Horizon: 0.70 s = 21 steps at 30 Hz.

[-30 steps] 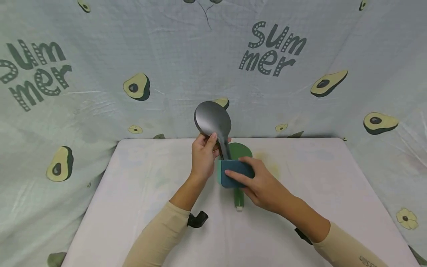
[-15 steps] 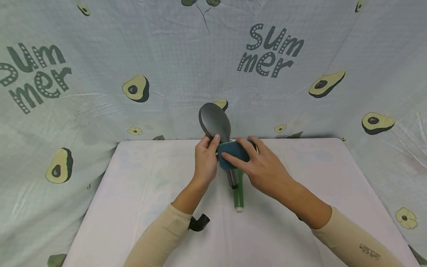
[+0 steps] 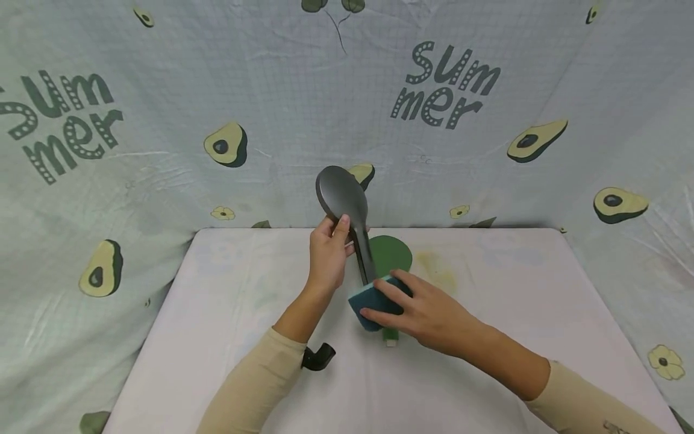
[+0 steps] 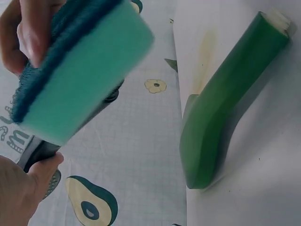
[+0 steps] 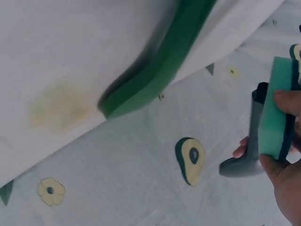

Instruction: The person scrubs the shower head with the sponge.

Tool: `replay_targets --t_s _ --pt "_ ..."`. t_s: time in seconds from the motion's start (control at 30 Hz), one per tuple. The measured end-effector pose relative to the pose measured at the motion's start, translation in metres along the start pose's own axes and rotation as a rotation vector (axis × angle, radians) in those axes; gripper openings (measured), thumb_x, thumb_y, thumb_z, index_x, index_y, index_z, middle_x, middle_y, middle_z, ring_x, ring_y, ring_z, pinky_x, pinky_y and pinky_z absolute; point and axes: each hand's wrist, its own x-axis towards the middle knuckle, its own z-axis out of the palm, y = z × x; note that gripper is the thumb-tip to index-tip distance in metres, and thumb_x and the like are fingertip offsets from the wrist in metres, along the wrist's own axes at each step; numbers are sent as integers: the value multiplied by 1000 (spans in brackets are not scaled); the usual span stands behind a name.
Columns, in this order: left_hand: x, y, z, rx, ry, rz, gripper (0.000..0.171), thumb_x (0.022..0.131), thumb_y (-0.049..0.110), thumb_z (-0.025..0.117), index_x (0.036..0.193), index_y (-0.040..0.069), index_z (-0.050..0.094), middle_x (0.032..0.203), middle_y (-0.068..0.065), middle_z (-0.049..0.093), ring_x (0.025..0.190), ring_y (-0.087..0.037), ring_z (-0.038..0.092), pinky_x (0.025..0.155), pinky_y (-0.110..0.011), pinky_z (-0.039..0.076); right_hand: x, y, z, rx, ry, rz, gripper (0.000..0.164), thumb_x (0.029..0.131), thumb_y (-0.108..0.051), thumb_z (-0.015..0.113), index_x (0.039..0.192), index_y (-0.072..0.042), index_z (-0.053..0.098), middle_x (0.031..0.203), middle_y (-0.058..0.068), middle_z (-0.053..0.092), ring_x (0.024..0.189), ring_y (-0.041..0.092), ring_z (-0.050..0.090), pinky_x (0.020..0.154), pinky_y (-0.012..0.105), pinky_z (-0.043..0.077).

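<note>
A dark grey shower head (image 3: 340, 191) is held up above the table, its round face tilted. My left hand (image 3: 327, 256) grips it around the neck, thumb on the front. My right hand (image 3: 434, 310) pinches a sponge (image 3: 373, 306) between thumb and fingers, at the lower end of the grey handle. In the left wrist view the sponge (image 4: 94, 70) shows a light teal foam side and a dark blue scouring side. Behind the sponge lies a green shower head (image 3: 391, 252) on the table; its curved handle (image 4: 235, 80) ends in a white tip.
The white-covered table (image 3: 217, 337) has a faint yellowish stain (image 3: 436, 271) right of the green shower head. A printed cloth (image 3: 303, 102) hangs behind it. Beside the left sleeve juts a short black bent part (image 3: 318, 357).
My right hand slid the sponge up the handle toward the neck, then back down to the lower end. The grey shower head has tilted slightly in my left hand.
</note>
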Motion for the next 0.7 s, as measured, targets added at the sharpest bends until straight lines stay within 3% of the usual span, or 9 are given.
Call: replay_targets --t_s 0.2,0.3,0.4,0.5,0.57,0.7 --pt "-4 -1 1 -10 -21 -5 40 112 16 45 147 -3 49 140 -24 61 113 -39 71 86 -35 63 8 12 1 83 116 179 83 78 -12 90 148 -35 53 144 21 48 121 43 55 90 48 61" --pt "-7 -2 3 6 -38 -15 38 112 17 46 143 -3 53 124 -20 67 99 -24 76 77 -27 63 17 22 -1 100 158 295 81 81 -7 86 150 -32 52 145 25 46 122 46 52 92 51 60" --pt "-9 -4 5 12 -50 -25 34 112 17 46 134 -6 57 105 -11 65 85 -11 73 68 -21 61 24 29 -2 101 179 366 77 85 -3 81 151 -29 50 145 27 45 122 47 50 94 53 58" --pt "-10 -5 5 14 -35 -26 32 112 17 46 128 -8 58 98 -8 62 81 -8 70 65 -19 59 27 31 -3 119 177 372 76 86 -3 79 152 -28 50 146 27 45 123 47 49 96 53 57" --pt "-10 -5 4 15 -21 -23 34 112 17 46 132 -7 57 107 -10 65 87 -13 72 71 -21 61 25 28 -2 138 167 339 77 84 -3 82 151 -28 51 146 26 45 122 47 50 94 52 58" --pt "-7 -5 0 -11 -12 3 39 112 16 44 145 -6 49 134 -23 63 108 -34 74 88 -33 62 14 11 3 192 129 237 81 80 -5 86 150 -31 53 146 24 45 122 46 52 90 51 61"
